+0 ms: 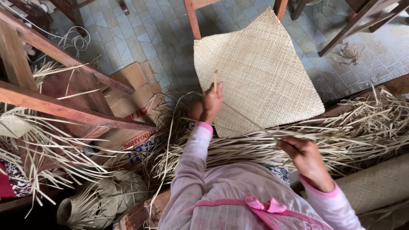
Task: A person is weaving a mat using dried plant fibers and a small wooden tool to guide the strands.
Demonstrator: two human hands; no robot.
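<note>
A large square woven mat [260, 72] of pale straw-coloured strips is seen spread on the grey tiled floor [140, 34], one corner pointing away between two red-brown chair legs, its near edge lying against a long heap of loose strips [353, 127]. The weave is tight and even — a fine chequered pattern across the whole sheet. A flattened brown cardboard box [132, 98] is laid to the left of the mat, partly under a slanting wooden frame [64, 108]; red and blue printing is carried on its lower flap. A second rolled mat [379, 183] is seen at the lower right. Open tiled floor is left beyond the mat's far edges. One thin strip [251, 121] is stretched between the hands — the left hand [211, 104] is closed on its upper end at the mat's left edge, and the right hand [309, 159] is pinched shut on its lower end over the heap.
</note>
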